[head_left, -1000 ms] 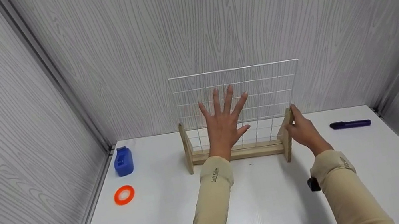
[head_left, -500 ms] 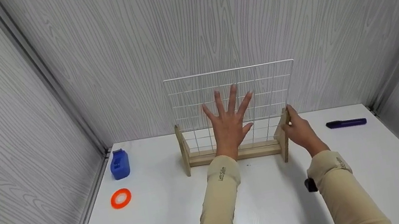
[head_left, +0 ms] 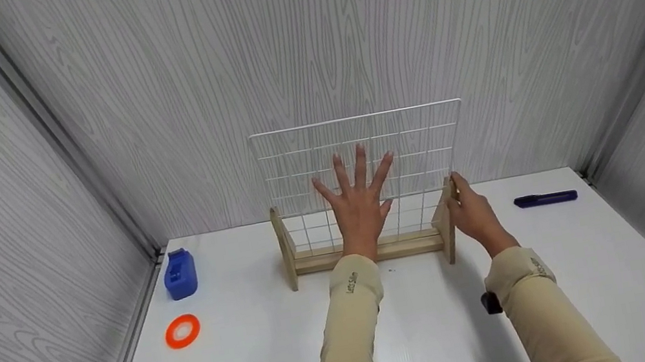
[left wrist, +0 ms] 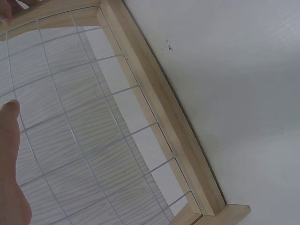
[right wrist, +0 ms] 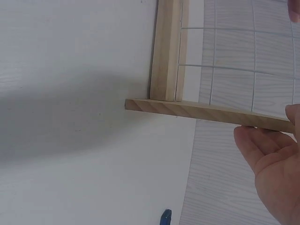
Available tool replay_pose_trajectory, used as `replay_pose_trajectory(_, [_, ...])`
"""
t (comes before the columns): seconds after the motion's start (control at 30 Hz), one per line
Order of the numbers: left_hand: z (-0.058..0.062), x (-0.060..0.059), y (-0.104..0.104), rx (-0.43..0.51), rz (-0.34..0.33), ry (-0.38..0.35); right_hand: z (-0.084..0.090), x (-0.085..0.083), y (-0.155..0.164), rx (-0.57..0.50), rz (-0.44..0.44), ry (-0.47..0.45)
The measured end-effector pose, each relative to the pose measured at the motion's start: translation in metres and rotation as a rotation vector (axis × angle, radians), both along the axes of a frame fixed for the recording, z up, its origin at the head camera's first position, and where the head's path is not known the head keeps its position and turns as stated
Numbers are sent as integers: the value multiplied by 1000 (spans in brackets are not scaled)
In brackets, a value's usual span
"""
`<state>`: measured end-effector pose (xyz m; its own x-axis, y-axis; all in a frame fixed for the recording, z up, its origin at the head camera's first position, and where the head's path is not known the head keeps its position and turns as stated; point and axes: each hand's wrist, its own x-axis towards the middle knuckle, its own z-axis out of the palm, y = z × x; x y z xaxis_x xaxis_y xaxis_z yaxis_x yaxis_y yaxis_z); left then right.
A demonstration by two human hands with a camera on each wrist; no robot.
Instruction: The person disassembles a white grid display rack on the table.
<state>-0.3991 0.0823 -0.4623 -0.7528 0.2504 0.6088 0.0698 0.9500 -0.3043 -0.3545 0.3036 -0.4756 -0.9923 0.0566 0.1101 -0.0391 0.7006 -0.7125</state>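
A white wire grid (head_left: 410,175) stands upright on the table, its lower edge running along the bottom rail (head_left: 409,248) of a wooden stand, between the left-hand upright (head_left: 285,249) and the right-hand upright (head_left: 449,222). The person's left hand (head_left: 359,211) lies across the front of the mesh with its fingers straight and spread wide; how firmly it presses, if at all, cannot be told. The right hand (head_left: 471,208) pinches the upper part of the right-hand upright, its thumb on the inner side and its fingers on the outer.

The likeliest trouble, it seems, is uneven force: a hard push from the spread palm could tip the stand backward, and a sideways pull at the right could spread the uprights and let the grid slip (the left-hand upright has no hand on it). Thin wires might also bow.

Farther out on the white table (head_left: 261,361), a blue tape dispenser (head_left: 180,274) and an orange ring (head_left: 182,331) lie to the left, and a dark pen-like tool (head_left: 546,198) to the right, apparently too far off to interfere.
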Motion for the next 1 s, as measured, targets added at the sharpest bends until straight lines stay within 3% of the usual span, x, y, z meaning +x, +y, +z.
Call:
replay_pose_trajectory(0.2, [1, -7, -2, 37, 11, 29, -2, 0, -2, 72, -55, 73])
replay_pose_trajectory(0.43, [3, -10, 0, 86, -18, -19, 0, 0, -2, 100, -100, 80])
replay_pose_trajectory(1.0, [12, -16, 2, 236, -132, 66, 1, -2, -8, 127, -154, 124])
